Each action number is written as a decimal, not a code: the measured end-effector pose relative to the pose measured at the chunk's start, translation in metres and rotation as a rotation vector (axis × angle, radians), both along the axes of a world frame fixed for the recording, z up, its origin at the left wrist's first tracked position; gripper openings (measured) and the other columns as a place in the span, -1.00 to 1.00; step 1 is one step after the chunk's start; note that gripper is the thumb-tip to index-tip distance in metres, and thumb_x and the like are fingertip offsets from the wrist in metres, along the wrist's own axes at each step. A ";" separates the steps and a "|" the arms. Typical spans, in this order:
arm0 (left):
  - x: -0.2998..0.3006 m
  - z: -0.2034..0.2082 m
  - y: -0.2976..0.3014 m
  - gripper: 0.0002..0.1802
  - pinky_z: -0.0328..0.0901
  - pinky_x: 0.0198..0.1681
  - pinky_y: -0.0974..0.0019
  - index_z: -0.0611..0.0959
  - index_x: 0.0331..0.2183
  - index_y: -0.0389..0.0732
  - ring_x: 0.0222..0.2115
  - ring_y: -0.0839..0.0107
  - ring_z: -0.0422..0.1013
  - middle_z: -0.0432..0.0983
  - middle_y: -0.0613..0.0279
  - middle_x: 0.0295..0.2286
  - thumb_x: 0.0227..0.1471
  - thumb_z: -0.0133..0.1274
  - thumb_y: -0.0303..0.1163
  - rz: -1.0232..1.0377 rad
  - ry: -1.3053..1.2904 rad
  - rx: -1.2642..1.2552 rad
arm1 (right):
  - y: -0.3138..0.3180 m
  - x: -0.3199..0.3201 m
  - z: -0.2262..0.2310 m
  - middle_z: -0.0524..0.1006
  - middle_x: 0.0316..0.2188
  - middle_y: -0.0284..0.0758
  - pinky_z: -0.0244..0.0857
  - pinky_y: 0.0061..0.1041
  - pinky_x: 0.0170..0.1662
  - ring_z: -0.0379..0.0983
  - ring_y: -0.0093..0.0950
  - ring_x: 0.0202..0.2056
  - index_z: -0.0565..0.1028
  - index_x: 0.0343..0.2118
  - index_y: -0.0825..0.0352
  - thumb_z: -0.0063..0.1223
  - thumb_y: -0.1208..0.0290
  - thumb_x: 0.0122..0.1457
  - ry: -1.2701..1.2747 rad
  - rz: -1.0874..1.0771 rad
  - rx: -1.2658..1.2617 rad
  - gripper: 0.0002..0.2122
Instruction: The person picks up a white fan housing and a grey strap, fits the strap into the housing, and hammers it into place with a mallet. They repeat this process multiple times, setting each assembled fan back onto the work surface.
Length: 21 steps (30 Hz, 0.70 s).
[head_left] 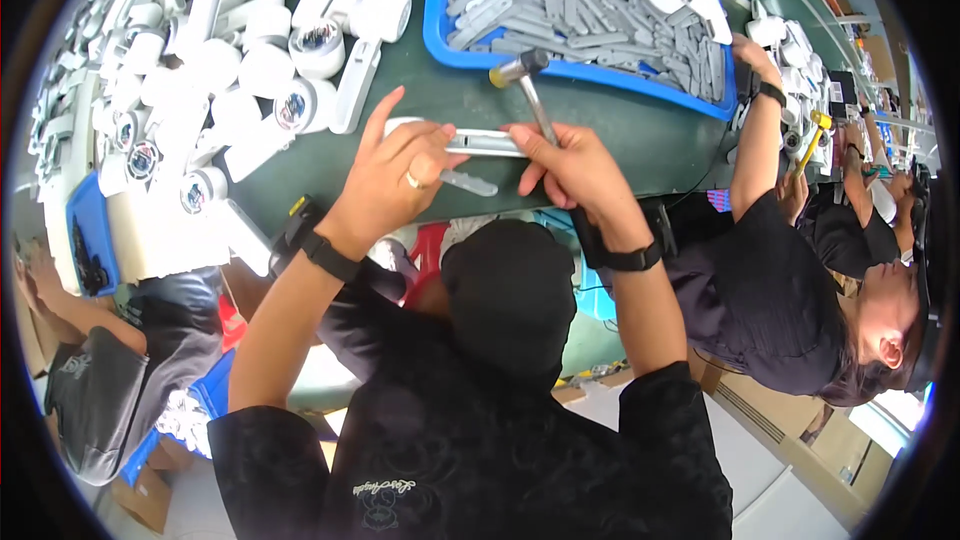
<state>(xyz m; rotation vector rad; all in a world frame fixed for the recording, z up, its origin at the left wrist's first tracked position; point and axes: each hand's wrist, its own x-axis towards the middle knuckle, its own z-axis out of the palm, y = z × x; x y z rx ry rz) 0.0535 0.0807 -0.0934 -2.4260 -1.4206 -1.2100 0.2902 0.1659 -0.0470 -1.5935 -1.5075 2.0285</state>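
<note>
A long white plastic housing [485,143] with a narrow slot is held level between my two hands, over the green table edge. My left hand [395,180] pinches its left end, the index finger raised. A loose grey plastic strip [468,182] shows just below, beside the left fingers; whether they touch it I cannot tell. My right hand [580,170] grips the housing's right end with thumb and fingers. That same hand also holds a small hammer [540,110], its head up near the tray and its dark handle running down past the wrist.
A blue tray [435,25] of grey strips stands ahead, several white parts at its right corner. White housings with round heads [265,70] pile up on the left. Near them is a small blue bin [92,230]. Co-workers sit on both sides; one at right has a yellow-headed hammer [815,135].
</note>
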 end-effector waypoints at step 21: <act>0.016 0.030 0.014 -0.73 0.53 0.02 0.07 0.47 -0.44 -0.27 -0.13 0.07 0.61 0.68 0.06 -0.16 -0.06 0.31 -0.55 -0.144 0.161 -0.090 | -0.011 -0.004 -0.002 0.63 -0.57 -0.34 0.04 -0.67 -0.71 0.27 -0.74 -0.75 0.62 -0.11 0.38 0.22 0.11 0.30 0.046 -0.106 0.196 -0.63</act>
